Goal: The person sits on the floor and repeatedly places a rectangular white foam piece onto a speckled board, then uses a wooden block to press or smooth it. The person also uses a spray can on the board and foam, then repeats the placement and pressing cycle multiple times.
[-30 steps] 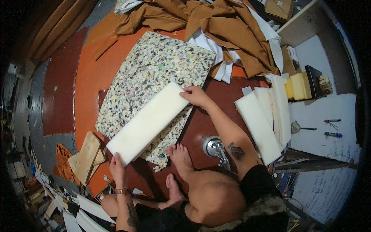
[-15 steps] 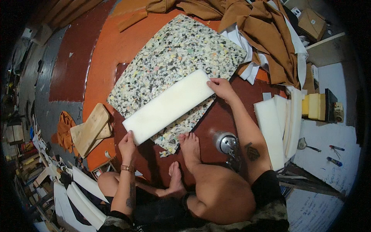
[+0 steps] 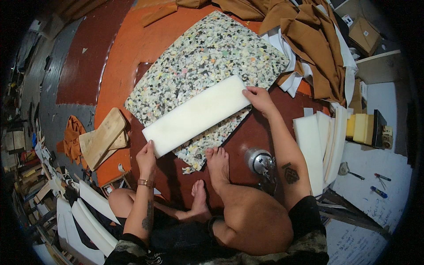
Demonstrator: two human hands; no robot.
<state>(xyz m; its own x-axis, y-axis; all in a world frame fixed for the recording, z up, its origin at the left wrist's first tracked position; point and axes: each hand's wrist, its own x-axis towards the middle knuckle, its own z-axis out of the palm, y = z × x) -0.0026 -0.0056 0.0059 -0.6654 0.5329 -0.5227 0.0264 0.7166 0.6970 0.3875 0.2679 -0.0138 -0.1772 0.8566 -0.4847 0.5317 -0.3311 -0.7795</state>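
Note:
Between my two hands is a long white foam strip (image 3: 196,115), slanting up to the right. My left hand (image 3: 146,157) grips its lower left end, thumb on top. At the upper right end my right hand (image 3: 259,100) pinches the edge, and the fingers underneath are hidden. Beneath the strip lies a large speckled foam sheet (image 3: 212,55) of many-coloured chips, with a ragged lower corner near my foot. Whether the strip rests on the sheet or is held just over it, I cannot tell.
A metal spray gun with a silver cup (image 3: 259,161) stands right of my foot. White foam pieces (image 3: 309,145) lean at the right. Brown fabric (image 3: 311,44) is heaped at the far right. Wooden boards (image 3: 108,132) lie at the left on the orange and dark red floor covering (image 3: 117,84).
The view has shifted slightly, so the surroundings sit a little differently in the picture. Both hands keep their hold on the foam strip, which stays at nearly the same slant over the sheet.

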